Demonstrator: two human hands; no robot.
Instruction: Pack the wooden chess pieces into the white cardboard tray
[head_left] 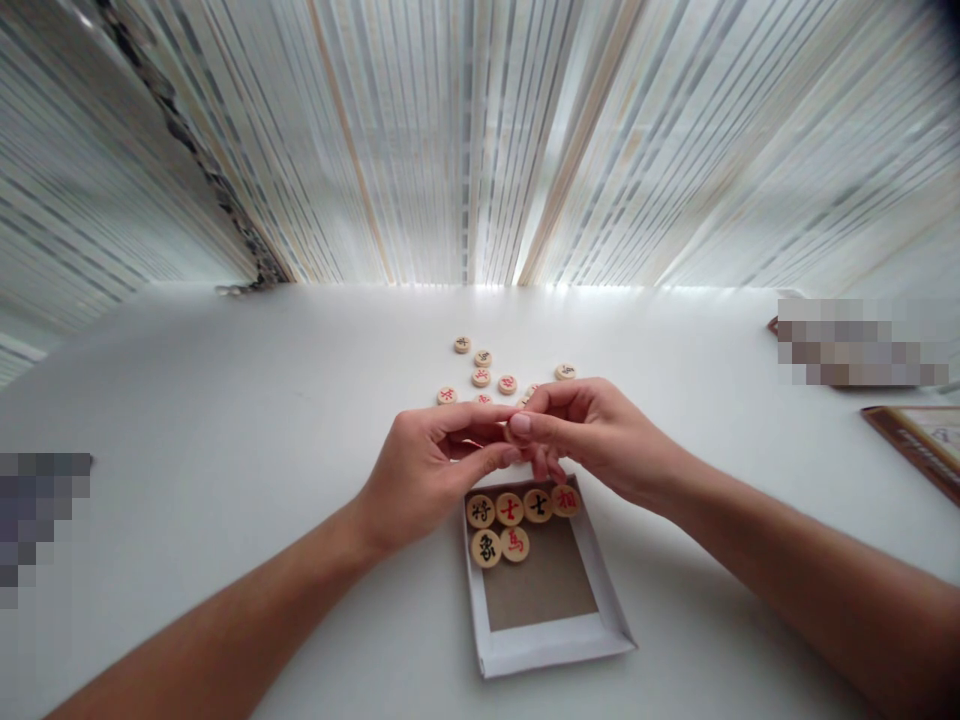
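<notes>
My left hand (pixel 427 465) and my right hand (pixel 592 430) meet just past the far edge of a shallow white cardboard box (pixel 555 655). Between their fingertips is a round wooden Chinese chess piece (pixel 513 436), mostly covered by my right thumb; its face is hidden. Both hands are closed on it. Inside the box, several pieces lie face up in two rows from the far left corner: a black one (pixel 481 512), a red one (pixel 509 509), and a red horse piece (pixel 515 544) among them. Bare grey-brown bottom (pixel 540 595) shows nearer me.
Beyond my hands, several loose pieces are scattered on the white table (pixel 315 370), such as a red one (pixel 481 377) and a black one (pixel 565 371). A brown-edged flat item (pixel 915 450) lies at the right edge. Striped curtains (pixel 450 140) hang behind the table.
</notes>
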